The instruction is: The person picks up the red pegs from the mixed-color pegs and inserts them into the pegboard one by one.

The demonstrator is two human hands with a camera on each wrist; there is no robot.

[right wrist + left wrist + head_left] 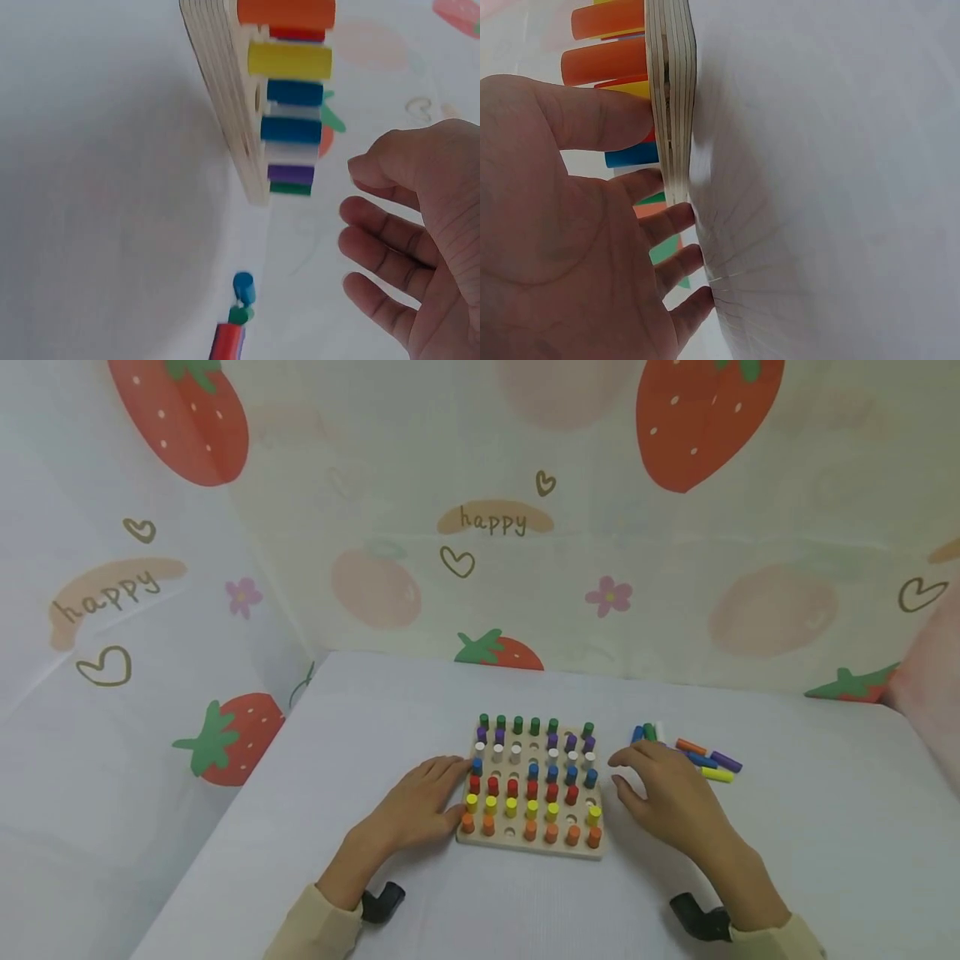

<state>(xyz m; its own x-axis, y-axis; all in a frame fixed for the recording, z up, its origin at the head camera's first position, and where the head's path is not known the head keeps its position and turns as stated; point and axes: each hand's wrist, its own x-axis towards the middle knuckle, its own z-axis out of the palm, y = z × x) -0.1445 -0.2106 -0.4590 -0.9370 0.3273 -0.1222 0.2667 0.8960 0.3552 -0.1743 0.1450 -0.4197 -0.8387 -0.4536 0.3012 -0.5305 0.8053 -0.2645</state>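
Observation:
A wooden pegboard (517,842) lies on the white table with rows of green, purple, white, blue, red, yellow and orange pegs, and several holes hold no peg. My left hand (420,802) rests against its left edge. In the left wrist view the thumb (604,120) touches the board's side and the other fingers reach along it. Just off the right edge, my right hand (671,789) hovers with loosely bent fingers. The right wrist view shows nothing between the right hand's thumb and fingers (386,225).
Loose pegs lie right of the board, partly behind my right hand, among them a yellow peg (717,774), a purple peg (726,762) and an orange peg (692,747). A strawberry-printed cloth (495,585) hangs behind the table (390,710).

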